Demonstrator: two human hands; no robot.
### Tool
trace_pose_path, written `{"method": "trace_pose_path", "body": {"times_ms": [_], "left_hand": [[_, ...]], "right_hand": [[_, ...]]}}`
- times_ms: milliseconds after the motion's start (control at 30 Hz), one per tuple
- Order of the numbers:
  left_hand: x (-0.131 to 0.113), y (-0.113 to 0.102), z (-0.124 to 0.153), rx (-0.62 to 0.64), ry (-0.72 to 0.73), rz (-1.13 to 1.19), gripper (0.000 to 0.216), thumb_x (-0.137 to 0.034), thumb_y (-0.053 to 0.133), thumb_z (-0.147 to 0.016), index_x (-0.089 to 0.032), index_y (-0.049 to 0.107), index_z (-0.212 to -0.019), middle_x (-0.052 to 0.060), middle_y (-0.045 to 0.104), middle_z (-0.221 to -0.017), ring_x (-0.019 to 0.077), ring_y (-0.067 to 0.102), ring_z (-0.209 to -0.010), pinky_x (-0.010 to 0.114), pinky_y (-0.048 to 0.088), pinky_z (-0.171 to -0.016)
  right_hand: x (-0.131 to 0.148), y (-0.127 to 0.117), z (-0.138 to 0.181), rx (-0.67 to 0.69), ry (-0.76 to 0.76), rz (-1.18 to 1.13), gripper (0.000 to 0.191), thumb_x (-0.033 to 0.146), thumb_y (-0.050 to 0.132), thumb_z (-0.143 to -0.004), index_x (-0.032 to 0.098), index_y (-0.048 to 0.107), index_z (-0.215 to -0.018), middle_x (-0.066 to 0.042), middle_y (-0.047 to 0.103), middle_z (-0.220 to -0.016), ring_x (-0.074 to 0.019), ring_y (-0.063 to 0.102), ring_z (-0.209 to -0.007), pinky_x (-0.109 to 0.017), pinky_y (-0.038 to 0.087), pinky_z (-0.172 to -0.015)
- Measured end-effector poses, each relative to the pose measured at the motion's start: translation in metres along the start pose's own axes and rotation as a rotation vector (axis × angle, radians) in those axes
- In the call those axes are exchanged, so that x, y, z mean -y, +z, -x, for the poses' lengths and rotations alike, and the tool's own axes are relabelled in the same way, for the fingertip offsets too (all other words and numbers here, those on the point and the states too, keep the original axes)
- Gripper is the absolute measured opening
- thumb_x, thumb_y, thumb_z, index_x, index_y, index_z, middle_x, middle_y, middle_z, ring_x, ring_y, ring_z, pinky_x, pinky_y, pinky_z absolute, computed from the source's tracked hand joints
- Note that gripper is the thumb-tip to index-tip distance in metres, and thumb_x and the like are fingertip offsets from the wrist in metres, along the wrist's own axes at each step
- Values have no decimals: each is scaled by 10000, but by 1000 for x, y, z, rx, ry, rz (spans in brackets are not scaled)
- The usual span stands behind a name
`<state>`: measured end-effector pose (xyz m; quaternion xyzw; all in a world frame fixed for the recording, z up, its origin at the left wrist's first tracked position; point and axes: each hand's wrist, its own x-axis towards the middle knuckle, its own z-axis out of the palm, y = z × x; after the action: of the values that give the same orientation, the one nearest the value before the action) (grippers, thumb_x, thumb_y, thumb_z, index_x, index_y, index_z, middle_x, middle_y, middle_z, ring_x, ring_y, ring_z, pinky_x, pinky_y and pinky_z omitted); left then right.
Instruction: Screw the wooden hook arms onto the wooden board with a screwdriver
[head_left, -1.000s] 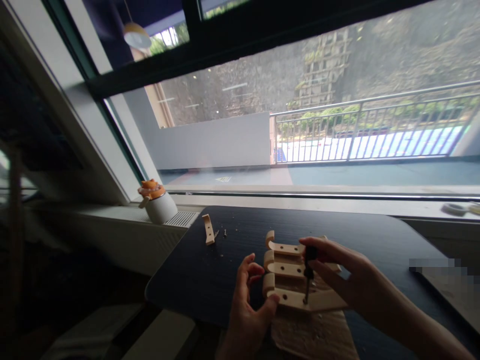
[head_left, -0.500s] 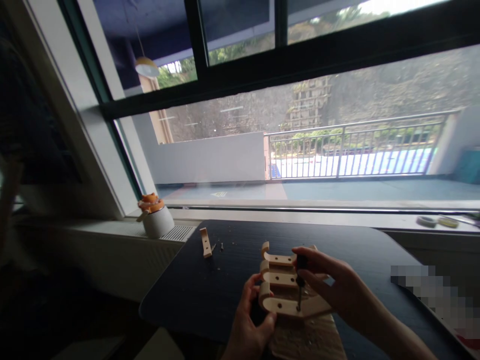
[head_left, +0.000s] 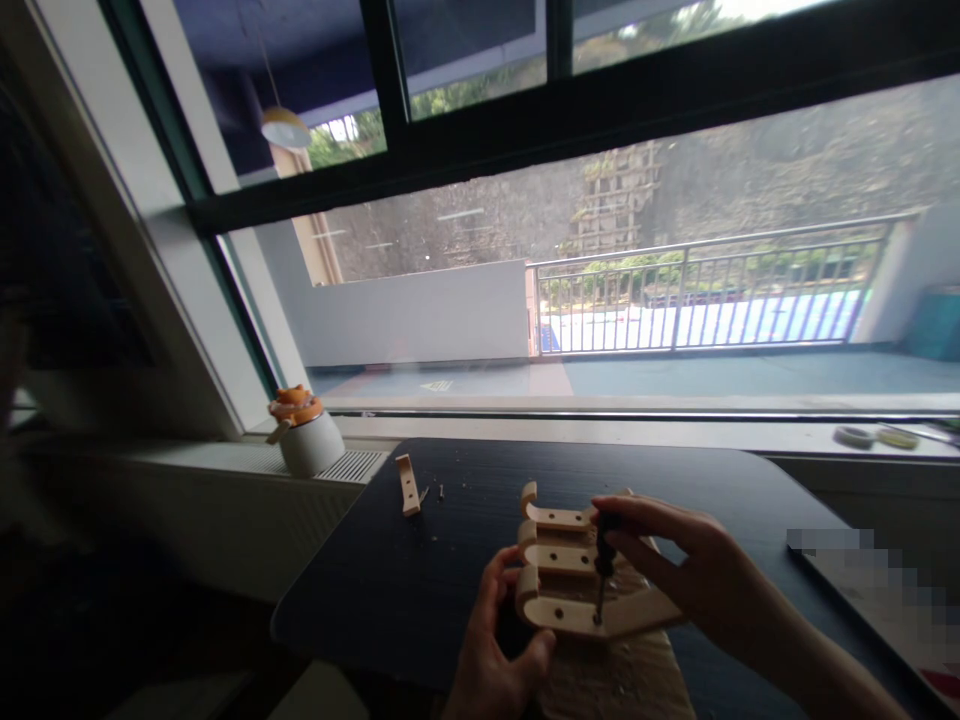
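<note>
My right hand (head_left: 675,545) pinches the black handle of a screwdriver (head_left: 604,550). Its shaft points down, and the tip meets a screw hole in the nearest wooden hook (head_left: 574,617). My left hand (head_left: 502,640) grips the curled left end of that hook, thumb at the front edge and fingers behind. Two more wooden hooks stand in a row behind it, a middle hook (head_left: 559,557) and a far hook (head_left: 559,518). All three lie on a wooden board (head_left: 615,675) with small bits scattered over it.
On the dark table (head_left: 360,580), a loose wooden hook (head_left: 409,487) lies at the far left with a few screws (head_left: 441,492) beside it. A white pot with an orange top (head_left: 311,440) stands on the sill. Rolls of tape (head_left: 853,437) lie at the right of the sill.
My right hand and the top of the screwdriver have shifted slightly right, while the tip stays at the same hole. My left hand keeps its grip. The view has moved a little.
</note>
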<state>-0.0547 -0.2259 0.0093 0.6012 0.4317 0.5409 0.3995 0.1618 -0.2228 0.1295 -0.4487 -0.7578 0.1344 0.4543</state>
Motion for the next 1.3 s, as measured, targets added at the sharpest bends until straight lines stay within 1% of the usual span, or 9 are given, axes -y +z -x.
{"method": "trace_pose_path", "body": {"times_ms": [133,233,300,367,533,667,967,1133,1300], "left_hand": [[-28,-7,-8,-187,247,-278,527,-299,657,-743,-208,534,-1247,102,573,-1274,301,502,-1229,459,410,-1037],[-65,-2,-26,-10,432,-444,280,-285,680,-752,-228,659,-1025,77,666,-1110,305,545,-1154,545,326,-1075],[-85,9,-37,125,379,-461,229,-236,726,-712,-233,670,-934,54,695,-1029,294,559,-1125,593,220,-1111],[-96,22,-45,195,304,-435,238,-185,769,-661,-235,668,-871,20,704,-935,270,586,-1069,618,138,-1122],[-94,41,-50,165,279,-407,173,-146,765,-646,-213,627,-725,-24,679,-810,217,626,-916,609,124,-1121],[-92,39,-50,174,291,-383,144,-129,738,-666,-213,622,-684,-14,712,-876,226,620,-962,596,146,-1118],[-95,35,-51,246,312,-362,97,-144,720,-715,-220,663,-735,-22,699,-827,207,614,-926,516,244,-1096],[-94,37,-50,165,280,-372,198,-129,776,-642,-202,595,-675,-28,690,-826,216,613,-914,575,169,-1106],[-93,36,-51,180,280,-370,223,-102,778,-634,-198,577,-649,-49,678,-795,204,614,-908,576,140,-1108]], "right_hand": [[4,-2,-1,17,-35,11,233,311,588,-877,241,719,-1056,-51,736,-971,-194,695,-840,-275,580,-725],[5,-5,-2,13,-85,14,232,309,547,-908,241,727,-1038,-82,690,-1105,-213,666,-978,-302,562,-814],[5,-7,-4,9,-105,24,233,308,541,-915,246,729,-1038,-92,659,-1158,-218,644,-1032,-318,546,-857],[4,-8,-5,25,-108,42,226,307,550,-914,250,730,-1039,-95,643,-1174,-216,634,-1052,-322,535,-873],[9,-11,-6,61,-94,41,215,276,556,-910,238,736,-1021,-94,641,-1157,-203,637,-1019,-302,532,-848],[14,-11,-7,80,-101,4,216,258,551,-914,237,731,-1033,-78,658,-1103,-186,643,-986,-280,523,-837],[11,-10,-8,102,-69,-41,194,285,561,-913,223,721,-1004,-69,660,-1057,-177,641,-937,-265,506,-808],[16,-12,-11,140,-55,-29,196,311,557,-913,229,724,-976,-62,658,-1062,-178,639,-927,-264,498,-806],[20,-12,-14,169,-75,-45,170,272,559,-909,234,709,-979,-35,680,-976,-169,638,-909,-260,487,-802]]}}
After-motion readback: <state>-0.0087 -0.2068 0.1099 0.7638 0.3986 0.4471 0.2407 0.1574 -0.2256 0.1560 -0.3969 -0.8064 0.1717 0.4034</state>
